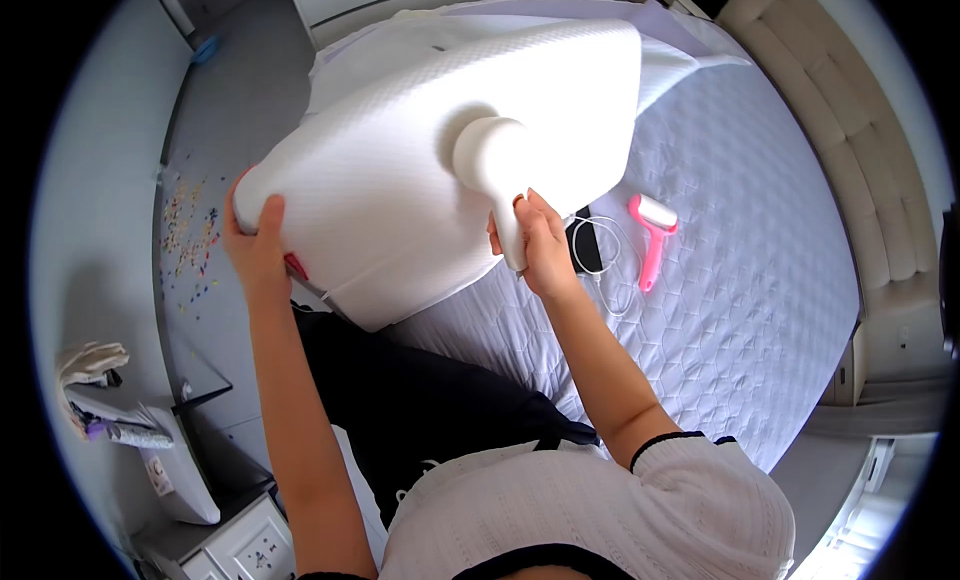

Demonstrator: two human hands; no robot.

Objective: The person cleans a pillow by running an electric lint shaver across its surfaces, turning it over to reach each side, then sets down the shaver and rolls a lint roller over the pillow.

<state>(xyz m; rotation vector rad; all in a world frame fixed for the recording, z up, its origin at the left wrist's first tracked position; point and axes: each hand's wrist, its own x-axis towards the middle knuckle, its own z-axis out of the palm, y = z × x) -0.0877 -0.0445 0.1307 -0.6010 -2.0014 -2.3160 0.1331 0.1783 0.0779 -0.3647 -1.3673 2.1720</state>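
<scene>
My left hand (258,235) grips the rounded left end of a large white quilted pillow (370,180), its thumb on top. In my right hand (540,245) is the handle of a white round-headed device (490,155), whose head is over the pillow's surface; whether it touches cannot be made out. The pillow is tilted up over the bed. Just right of my right hand, a dark flat object (583,244) and a coiled white cable (612,242) lie on the bed. Beyond them rests a pink lint roller (654,242) with a white roll.
The bed (760,220) has a grey quilted cover and a beige padded headboard (850,130). Small colourful pieces (190,230) are scattered on the floor at left. A white cabinet (250,545) stands at lower left, and a blue item (205,50) lies at upper left.
</scene>
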